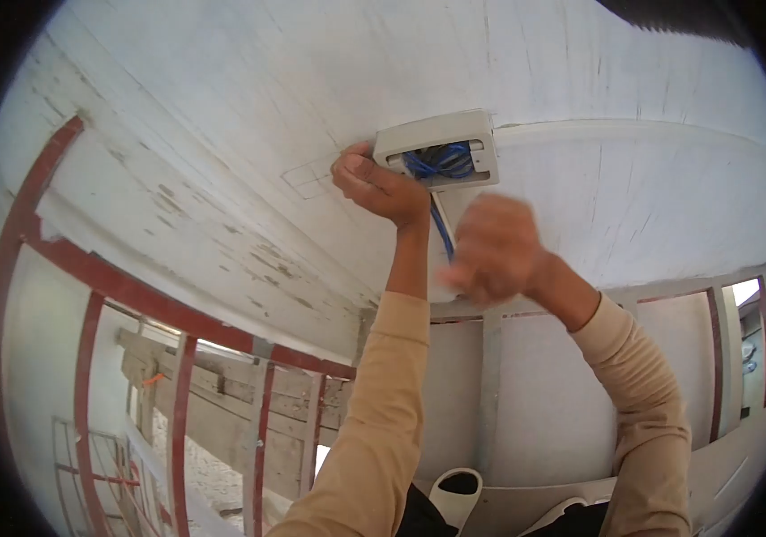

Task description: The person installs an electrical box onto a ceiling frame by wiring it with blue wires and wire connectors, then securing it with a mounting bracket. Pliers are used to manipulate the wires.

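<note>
A white electrical box is fixed on the pale wall, with its opening toward me and blue wires coiled inside. My left hand is at the box's left side, its fingers curled near the box's edge; whether it holds anything is hidden. Below the box, my right hand is blurred by motion, its fingers bent; what lies in it cannot be made out. A blue cable runs down from the box between my two hands, beside a white strip.
Red-brown framing with upright bars crosses the lower left, with wooden boards behind it. White panels stand below. A white trunking line extends right from the box. A dark fringed object hangs at the top right.
</note>
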{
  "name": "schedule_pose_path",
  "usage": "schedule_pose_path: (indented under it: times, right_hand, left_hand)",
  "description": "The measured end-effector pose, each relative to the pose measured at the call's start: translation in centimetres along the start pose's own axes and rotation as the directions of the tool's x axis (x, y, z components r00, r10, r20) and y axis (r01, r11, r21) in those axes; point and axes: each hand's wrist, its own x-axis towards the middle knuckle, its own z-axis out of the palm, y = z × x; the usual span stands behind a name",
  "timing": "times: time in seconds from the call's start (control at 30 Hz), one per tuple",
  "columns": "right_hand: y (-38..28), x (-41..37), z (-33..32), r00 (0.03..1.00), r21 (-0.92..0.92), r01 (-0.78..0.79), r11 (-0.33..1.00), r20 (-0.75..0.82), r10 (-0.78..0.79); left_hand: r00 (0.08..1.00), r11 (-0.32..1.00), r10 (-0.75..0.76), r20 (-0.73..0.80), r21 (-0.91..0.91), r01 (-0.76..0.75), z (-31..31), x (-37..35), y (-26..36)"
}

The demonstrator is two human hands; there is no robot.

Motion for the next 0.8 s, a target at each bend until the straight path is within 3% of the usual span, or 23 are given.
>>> schedule_pose_path:
  times: [0.03,0.1,0.2,0.27,0.33,0.4,0.5,0.53,0.6,0.7,0.73,0.8]
  right_hand:
    - [-0.9,1.3,0.4,0.993,0.052,0.115,0.992,0.004,-0.115]
    - [-2.1,2.9,0.5,0.976,0.212,0.176,0.961,0.093,-0.199]
    - [-0.6,3.3,1.3,0.913,0.258,0.363,0.895,0.096,-0.398]
    - [5.1,2.4,1.3,0.919,0.136,0.289,0.948,0.239,-0.314]
    - [7.1,2.2,1.0,0.911,0.025,0.269,0.963,0.318,-0.263]
    - [6.7,2.9,0.6,0.916,-0.032,0.281,0.959,0.306,-0.258]
    - [7.2,2.5,1.4,0.939,-0.007,0.303,0.953,0.174,-0.297]
    - [7.3,2.4,1.4,0.946,0.003,0.275,0.961,0.175,-0.272]
    - [7.3,3.0,1.0,0.957,0.022,0.228,0.973,0.178,-0.228]
    - [7.6,3.6,-1.8,0.986,-0.234,0.167,0.958,0.06,-0.157]
    - [7.1,3.2,-4.0,0.992,-0.383,0.057,0.922,0.124,-0.01]
    - [6.1,2.6,-5.8,0.967,-0.479,0.009,0.878,0.228,0.114]
  left_hand:
    - [0.999,0.999,-0.035,0.0,-0.019,0.035,0.0,-0.3,0.2]
    - [0.998,0.997,-0.063,-0.012,-0.035,0.063,0.1,-0.4,0.2]
    - [0.992,0.991,-0.123,-0.014,-0.047,0.122,0.2,-0.3,1.4]
    - [0.989,0.989,-0.147,-0.035,0.009,0.147,0.2,-0.3,1.9]
    - [0.968,0.968,-0.243,-0.058,-0.081,0.238,0.6,-0.5,1.6]
    - [0.961,0.958,-0.274,-0.034,-0.103,0.269,0.3,-0.4,1.8]
    - [0.995,0.996,-0.056,0.087,-0.065,0.062,-0.7,-0.4,0.1]
    - [0.981,0.983,0.145,0.126,-0.132,-0.128,-0.7,-0.2,-0.3]
    - [0.834,0.833,0.53,0.154,-0.279,-0.477,-0.4,1.0,0.1]
    - [0.648,0.761,0.622,0.44,-0.143,-0.633,-1.7,2.1,0.8]
    - [0.657,0.766,0.611,0.442,-0.12,-0.632,-1.9,2.2,0.7]
    - [0.696,0.788,0.572,0.434,-0.056,-0.613,-1.6,1.8,0.0]
